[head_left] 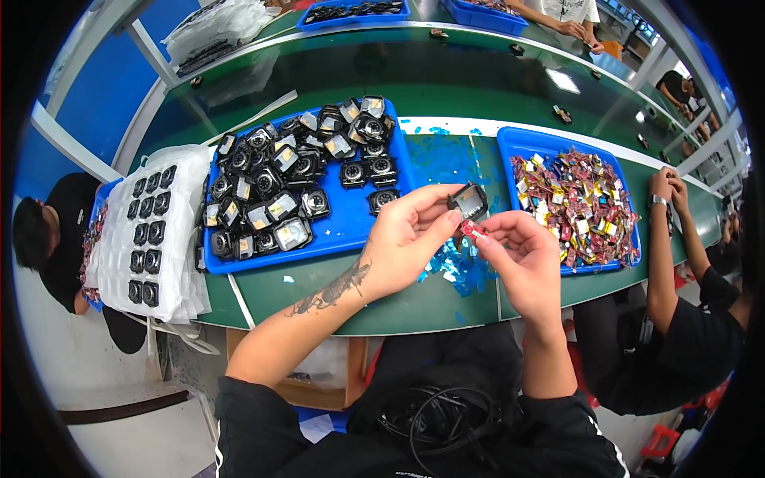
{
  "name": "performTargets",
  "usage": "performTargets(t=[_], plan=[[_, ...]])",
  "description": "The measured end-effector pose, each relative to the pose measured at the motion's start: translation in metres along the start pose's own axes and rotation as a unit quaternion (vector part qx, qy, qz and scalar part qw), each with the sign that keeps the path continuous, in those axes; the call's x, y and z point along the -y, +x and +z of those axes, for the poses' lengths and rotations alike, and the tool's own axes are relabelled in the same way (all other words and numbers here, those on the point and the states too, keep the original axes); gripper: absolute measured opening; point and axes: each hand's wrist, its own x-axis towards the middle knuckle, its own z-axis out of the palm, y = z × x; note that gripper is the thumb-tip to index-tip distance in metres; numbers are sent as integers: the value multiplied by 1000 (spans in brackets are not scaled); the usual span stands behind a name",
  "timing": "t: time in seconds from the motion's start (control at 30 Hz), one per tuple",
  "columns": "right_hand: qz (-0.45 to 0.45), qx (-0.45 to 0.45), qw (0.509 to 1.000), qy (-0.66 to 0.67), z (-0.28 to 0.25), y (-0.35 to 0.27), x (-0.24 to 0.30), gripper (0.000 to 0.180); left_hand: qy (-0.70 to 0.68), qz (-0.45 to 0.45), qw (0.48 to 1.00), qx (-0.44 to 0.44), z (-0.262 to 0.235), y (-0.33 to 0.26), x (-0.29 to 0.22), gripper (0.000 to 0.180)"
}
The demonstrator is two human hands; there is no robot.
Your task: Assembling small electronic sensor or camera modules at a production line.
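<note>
My left hand [402, 243] grips a black, square watch-like case [470, 202] by its edges, its open side tilted up toward me. Just below it, my right hand [527, 267] pinches a small red electronic part [472, 230] between thumb and fingers, against or very close to the case's lower edge. Whether the part is joined to the case I cannot tell. Under both hands, blue film scraps [456, 267] lie scattered on the green table [366, 303].
At the left, a blue tray [344, 219] carries many similar black cases. A blue tray [505, 151] heaped with small red and yellow parts stands right. White plastic trays [119, 263] holding cases are stacked far left. A conveyor [335, 76] runs behind; a co-worker's hands [672, 187] are at right.
</note>
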Motion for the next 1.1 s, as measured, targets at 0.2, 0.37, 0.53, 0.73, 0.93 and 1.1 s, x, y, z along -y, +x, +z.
performTargets(t=[0.2, 0.37, 0.53, 0.73, 0.93, 1.1], plan=[[23, -5, 999, 38, 3, 1, 5, 14, 15, -8, 999, -41, -1, -3, -8, 23], [10, 10, 999, 51, 4, 2, 2, 12, 353, 161, 921, 39, -5, -5, -10, 30], [7, 16, 997, 77, 0, 2, -2, 12, 406, 277, 871, 20, -6, -1, -5, 35], [8, 17, 995, 97, -1, 0, -3, 13, 459, 315, 831, 17, -11, -2, 0, 35], [16, 29, 995, 93, -4, 0, -5, 12, 479, 350, 805, 6, -9, 2, -4, 34], [31, 26, 996, 82, -3, 1, -6, 12, 475, 354, 806, 15, -10, 1, -2, 24]])
